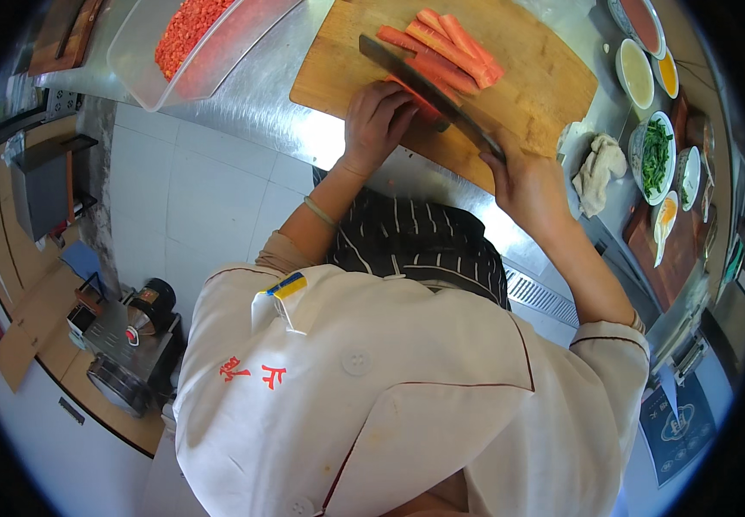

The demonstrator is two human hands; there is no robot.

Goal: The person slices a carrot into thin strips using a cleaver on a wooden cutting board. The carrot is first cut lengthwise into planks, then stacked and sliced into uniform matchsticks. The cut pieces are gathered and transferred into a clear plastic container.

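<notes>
My right hand grips the handle of a kitchen knife, whose dark blade slants across a wooden cutting board. Left of the blade, my left hand presses its bent fingers on a carrot piece, partly hidden by those fingers and the knife. The fingertips are close to the blade; whether they touch it I cannot tell. Beyond the knife, several thick lengths of peeled, cut carrot lie in a pile on the board.
A clear plastic tub holds diced carrot at left on the steel counter. A crumpled cloth lies right of the board. Further right stand a bowl of chopped greens, a bowl of pale liquid and a white spoon.
</notes>
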